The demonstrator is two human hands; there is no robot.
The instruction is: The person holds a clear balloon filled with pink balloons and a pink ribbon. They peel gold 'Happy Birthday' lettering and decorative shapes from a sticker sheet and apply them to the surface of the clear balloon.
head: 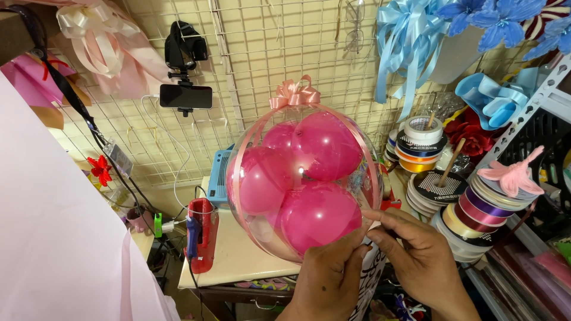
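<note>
Both hands, left [329, 276] and right [423, 261], fingers closed, pinched the light, fragile clear ribboned balloon [303, 184] of pink balloons at its base.

A cream table [238, 255] carries a red glue gun stand [205, 235] and a blue box [221, 175]

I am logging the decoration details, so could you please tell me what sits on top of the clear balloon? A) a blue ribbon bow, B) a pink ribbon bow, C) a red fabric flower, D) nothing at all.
B: a pink ribbon bow crowns the clear balloon, with pink ribbon running down its sides over the pink balloons inside.
</note>
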